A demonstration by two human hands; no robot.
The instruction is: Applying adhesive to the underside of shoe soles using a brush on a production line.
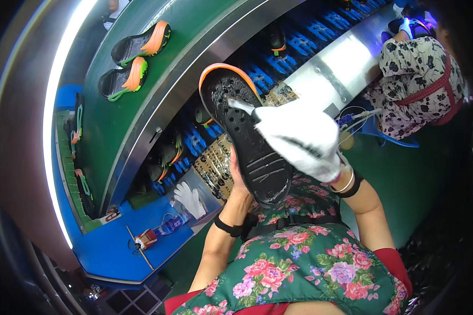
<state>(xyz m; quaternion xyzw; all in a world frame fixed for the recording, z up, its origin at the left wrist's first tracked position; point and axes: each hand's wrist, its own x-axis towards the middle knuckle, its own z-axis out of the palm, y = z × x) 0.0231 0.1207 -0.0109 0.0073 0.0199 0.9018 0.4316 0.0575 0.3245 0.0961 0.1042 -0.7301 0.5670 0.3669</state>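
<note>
A long black shoe sole with an orange rim at its far end is held up in front of my apron. Several small holes dot its upper half, which has a wet-looking shine; grooves cross the near half. My left hand is bare and grips the sole from its left edge, its fingers partly hidden behind it. My right hand, in a white glove, is closed around a slim brush-like tool. The tool's pale tip rests at or just over the holed part of the sole; its handle is hidden in the glove.
A green conveyor belt with a metal edge carries black-and-orange shoes. Below it, blue racks hold more shoes. On a blue table lie white gloves and a bottle. A co-worker sits at right.
</note>
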